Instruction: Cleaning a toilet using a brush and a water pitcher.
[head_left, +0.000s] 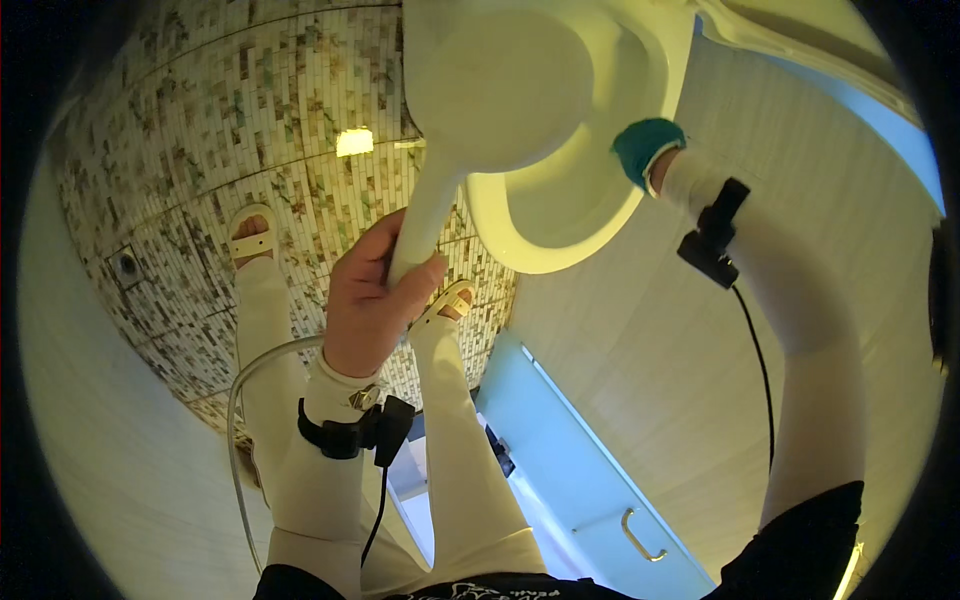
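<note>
My left hand (375, 292) grips the handle of a large white shower head (510, 90), which is held up near the camera and hides part of the basin. A pale hose (238, 420) runs down from behind that wrist. Beyond the shower head is a white washbasin (540, 259) with a rounded rim. My right hand (651, 154) is at the basin's right edge, wrapped in or covered by a green cloth or scrubbing pad (645, 146); its fingers are hidden. Each forearm wears a black strapped device with a cable.
The floor (322, 97) has narrow mosaic tiles, with a round drain (127, 262) at the left. Pale wall panels (615, 337) rise on the right. A glass door (570, 450) with a metal handle (641, 536) stands below. My feet are in white sandals (253, 232).
</note>
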